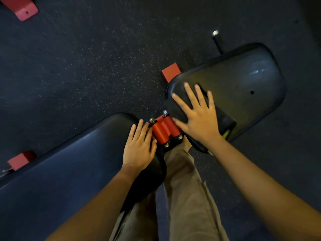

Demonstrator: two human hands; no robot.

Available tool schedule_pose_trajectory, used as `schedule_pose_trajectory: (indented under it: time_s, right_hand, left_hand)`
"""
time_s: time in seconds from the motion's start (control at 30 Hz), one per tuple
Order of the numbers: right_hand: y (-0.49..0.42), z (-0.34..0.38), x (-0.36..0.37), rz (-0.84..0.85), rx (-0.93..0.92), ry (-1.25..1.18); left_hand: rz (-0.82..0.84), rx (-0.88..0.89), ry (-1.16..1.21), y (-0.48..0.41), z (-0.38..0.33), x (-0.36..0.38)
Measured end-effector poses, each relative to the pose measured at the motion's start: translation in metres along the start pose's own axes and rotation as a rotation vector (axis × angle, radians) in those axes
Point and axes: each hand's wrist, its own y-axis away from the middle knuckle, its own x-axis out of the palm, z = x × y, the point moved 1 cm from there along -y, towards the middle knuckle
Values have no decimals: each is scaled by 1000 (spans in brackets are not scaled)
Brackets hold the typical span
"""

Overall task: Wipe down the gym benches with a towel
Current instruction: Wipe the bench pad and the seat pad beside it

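A gym bench has two black padded parts joined by a red hinge block [165, 129] with bolts. The long back pad [69, 171] runs to the lower left. The shorter seat pad [246, 80] lies at the upper right. My left hand [139, 150] rests flat on the end of the long pad, fingertips at the hinge. Spread flat on the near end of the seat pad, my right hand [196, 115] presses a dark cloth-like thing [225, 119] with a yellow-green bit at its edge. Whether this is the towel is unclear.
Dark speckled rubber floor [104, 58] surrounds the bench. Red frame feet show beside the seat pad [171, 72], at the left edge [20, 160] and at the top left [22, 7]. A black handle with a chrome end [217, 40] sticks out beyond the seat. My trousered legs [187, 188] stand below the hinge.
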Motion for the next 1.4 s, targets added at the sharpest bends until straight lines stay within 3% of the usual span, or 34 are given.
schedule_pose_trajectory:
  time_s: [0.17, 0.33, 0.4, 0.47, 0.57, 0.6, 0.73, 0.8, 0.87, 0.97, 1.0, 1.03, 1.1, 1.17, 1.23, 1.3, 1.4]
  right_hand:
    - [-72, 1, -6, 38, 169, -77]
    - [50, -28, -5, 41, -195, -33]
    - [78, -62, -9, 34, -191, -46]
    - [69, -95, -15, -19, 9, -107]
    - [7, -117, -24, -83, 486, -171]
    - [-8, -111, -25, -74, 513, -163]
    - [39, -102, -17, -8, -67, -137]
    - [82, -126, -16, 33, -162, -118]
    - [90, -167, -18, -4, 0, -131]
    - [41, -201, -28, -69, 476, -194]
    - [19, -201, -31, -56, 554, -196]
    - [2, -197, -33, -42, 545, -183]
    - [-4, -185, -33, -31, 317, -141]
    - [25, -187, -29, 0, 54, -131]
    - [63, -200, -26, 18, -35, -148]
    - [71, -218, -28, -7, 84, -179]
    - [23, -233, -35, -6, 411, -216]
  left_hand:
    - [-17, -70, 59, -4, -8, -5]
    - [-53, -104, 190, -24, -40, -11]
    - [-81, -101, 263, -36, -56, -15]
    - [-122, -87, 332, -49, -72, -18]
    - [-173, -69, 403, -67, -93, -20]
    - [-194, -79, 423, -71, -97, -20]
    - [-265, -134, 490, -89, -118, -22]
    - [-271, -131, 496, -97, -127, -22]
    - [-265, -101, 468, -107, -138, -23]
    - [-252, -103, 407, -120, -152, -21]
    - [-258, -128, 393, -125, -155, -22]
    - [-268, -161, 381, -131, -159, -23]
    - [-287, -229, 372, -140, -162, -26]
    - [-306, -275, 376, -151, -165, -30]
    - [-311, -291, 369, -160, -169, -34]
    - [-299, -261, 359, -170, -177, -35]
    - [-270, -241, 270, -178, -190, -32]
